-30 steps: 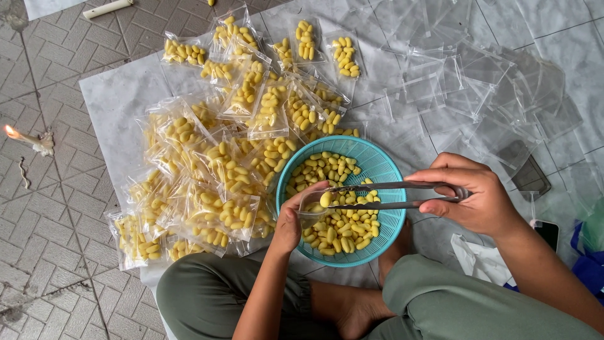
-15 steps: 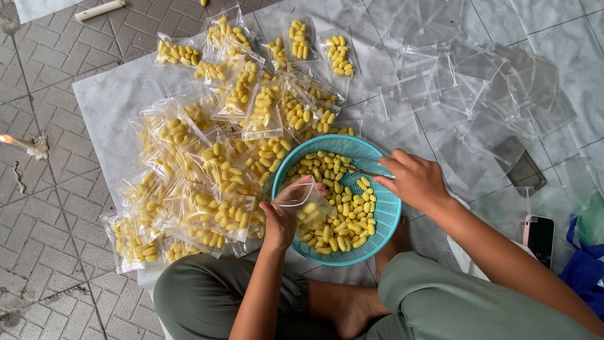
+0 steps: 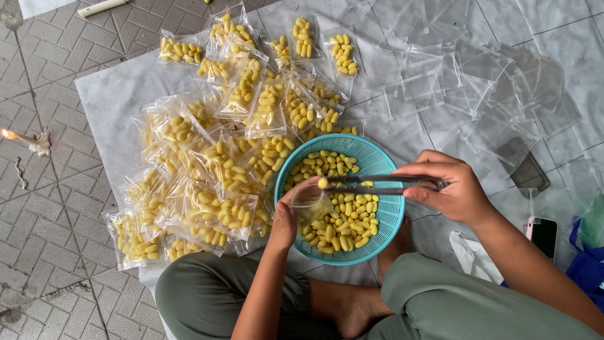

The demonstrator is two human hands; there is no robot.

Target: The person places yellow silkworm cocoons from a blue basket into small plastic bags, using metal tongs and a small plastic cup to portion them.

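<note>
Sitting on grey tiled floor [image 3: 50, 208], the person works over a teal basket [image 3: 377, 242] on a white sheet [image 3: 113, 101]. Right hand [image 3: 456, 192] fingers pinch tongs [image 3: 384, 183] shut on a yellow piece [image 3: 323, 183]; left hand [image 3: 286, 217] grips an open bag [image 3: 311, 203] above the basket. Filled bags [image 3: 207, 182] lie left of the basket, empty bags [image 3: 478, 88] up-right.

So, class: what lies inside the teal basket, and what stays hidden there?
The teal basket holds loose yellow pieces on its meshed floor. The left hand, its small clear bag and the tongs cover some; lower layers stay hidden.
</note>
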